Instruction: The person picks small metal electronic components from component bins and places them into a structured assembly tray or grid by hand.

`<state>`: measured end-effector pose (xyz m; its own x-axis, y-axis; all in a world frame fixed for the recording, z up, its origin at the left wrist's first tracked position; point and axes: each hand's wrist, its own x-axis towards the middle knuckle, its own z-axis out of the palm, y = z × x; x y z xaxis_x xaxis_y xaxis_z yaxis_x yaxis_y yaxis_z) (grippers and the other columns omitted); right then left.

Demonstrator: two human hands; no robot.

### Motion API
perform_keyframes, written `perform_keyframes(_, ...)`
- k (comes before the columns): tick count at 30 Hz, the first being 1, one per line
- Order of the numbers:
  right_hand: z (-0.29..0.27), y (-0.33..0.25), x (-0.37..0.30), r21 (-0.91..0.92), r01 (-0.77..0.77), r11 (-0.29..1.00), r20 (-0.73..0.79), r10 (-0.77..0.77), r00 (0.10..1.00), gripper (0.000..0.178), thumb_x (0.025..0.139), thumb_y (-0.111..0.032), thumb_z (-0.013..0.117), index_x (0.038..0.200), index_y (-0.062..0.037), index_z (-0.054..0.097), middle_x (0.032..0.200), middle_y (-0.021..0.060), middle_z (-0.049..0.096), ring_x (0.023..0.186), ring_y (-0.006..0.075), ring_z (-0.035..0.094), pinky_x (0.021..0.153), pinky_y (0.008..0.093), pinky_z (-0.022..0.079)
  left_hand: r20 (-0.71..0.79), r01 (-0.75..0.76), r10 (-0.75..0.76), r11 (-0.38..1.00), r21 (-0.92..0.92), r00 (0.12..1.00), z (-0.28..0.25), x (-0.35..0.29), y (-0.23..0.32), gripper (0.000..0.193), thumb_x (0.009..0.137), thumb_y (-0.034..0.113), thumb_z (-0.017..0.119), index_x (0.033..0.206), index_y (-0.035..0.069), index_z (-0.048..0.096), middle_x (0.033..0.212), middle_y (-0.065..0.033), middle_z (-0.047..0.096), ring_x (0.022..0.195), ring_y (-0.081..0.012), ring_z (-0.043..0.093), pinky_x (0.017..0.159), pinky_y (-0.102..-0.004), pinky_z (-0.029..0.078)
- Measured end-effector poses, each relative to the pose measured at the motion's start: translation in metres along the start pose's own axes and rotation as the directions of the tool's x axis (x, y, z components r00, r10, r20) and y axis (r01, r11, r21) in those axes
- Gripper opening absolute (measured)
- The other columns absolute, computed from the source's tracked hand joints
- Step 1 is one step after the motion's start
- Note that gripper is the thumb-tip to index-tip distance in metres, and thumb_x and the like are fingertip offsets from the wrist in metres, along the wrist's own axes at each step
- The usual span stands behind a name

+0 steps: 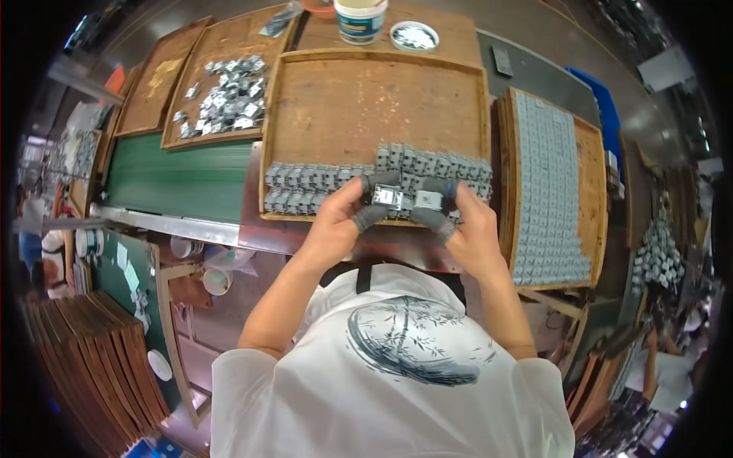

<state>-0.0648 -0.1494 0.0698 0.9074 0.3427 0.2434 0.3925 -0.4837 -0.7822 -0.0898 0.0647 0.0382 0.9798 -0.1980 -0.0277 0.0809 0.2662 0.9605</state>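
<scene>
Both hands meet over the near edge of a shallow wooden tray [374, 95], with dark finger covers on the thumbs and fingers. Pinched in my left hand [342, 214] is a small shiny metal frame-like part [387, 197]. My right hand [472, 221] grips a flat grey square piece [427, 200] just beside it, a small gap apart. Rows of small grey block-shaped parts [321, 177] stand along the tray's near side, with more stacked toward the right [427, 162]. My fingers cover some of them.
A second tray [229, 38] at the far left bears a pile of loose metal parts [233, 95]. Rows of grey parts fill much of the right tray [594, 160]. Behind stand a white bucket [360, 21] and a round dish [414, 36]. A green conveyor belt [175, 172] runs left.
</scene>
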Motion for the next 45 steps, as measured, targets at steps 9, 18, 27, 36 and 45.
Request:
perform_keyframes(9,0.004,0.017,-0.012,-0.166,0.065,0.984,0.033,-0.06,0.998,0.022,0.074,-0.009,0.072,0.09,0.0001,0.06,0.085,0.0146,0.056,0.074,0.0356,0.058,0.062,0.0411,0.047,0.072,-0.069,0.05,0.951,0.3,0.996,0.024,0.005,-0.004,0.041,0.087,-0.008,0.057,0.127,-0.001,0.056,0.115,-0.0062,0.055,0.108,-0.0157,0.055,0.091,-0.0265,0.045)
perform_keyframes(18,0.001,0.037,-0.017,-0.151,0.061,0.987,0.14,-0.039,0.989,0.019,0.073,-0.004,0.066,0.087,0.0035,0.056,0.08,0.0189,0.051,0.07,0.0381,0.049,0.062,0.0379,0.043,-0.018,-0.028,0.028,0.999,-0.033,0.999,0.029,0.0,-0.055,0.024,0.082,-0.002,0.058,0.106,0.001,0.061,0.1,-0.0112,0.059,0.098,-0.0207,0.055,0.088,-0.0337,0.044)
perform_keyframes(27,0.028,0.041,-0.017,-0.281,0.101,0.954,0.097,-0.077,0.992,0.017,0.079,-0.001,0.064,0.092,0.0052,0.054,0.089,0.0207,0.055,0.079,0.0426,0.055,0.067,0.0422,0.045,-0.083,-0.055,0.098,0.908,0.415,0.992,0.038,-0.004,-0.049,0.046,0.067,-0.011,0.049,0.112,-0.003,0.05,0.109,-0.0224,0.046,0.108,-0.042,0.046,0.087,-0.0406,0.041)
perform_keyframes(36,0.016,0.025,0.0,-0.237,0.136,0.962,0.253,-0.075,0.965,0.023,0.071,0.004,0.061,0.093,0.0062,0.054,0.089,0.0211,0.055,0.078,0.0439,0.054,0.068,0.0429,0.046,-0.005,-0.113,0.127,0.902,0.417,0.992,0.01,-0.002,-0.047,0.033,0.071,-0.012,0.052,0.102,-0.001,0.054,0.092,-0.0144,0.048,0.092,-0.0359,0.052,0.078,-0.0384,0.043)
perform_keyframes(45,0.043,0.005,-0.005,-0.301,0.054,0.952,0.159,-0.006,0.987,0.015,0.08,-0.002,0.059,0.09,0.0051,0.051,0.09,0.0257,0.053,0.083,0.0481,0.051,0.07,0.0492,0.043,-0.067,-0.221,0.389,0.649,0.728,0.919,0.025,0.001,-0.046,0.046,0.057,-0.002,0.062,0.1,-0.003,0.046,0.108,-0.0252,0.045,0.104,-0.0463,0.043,0.091,-0.0489,0.04)
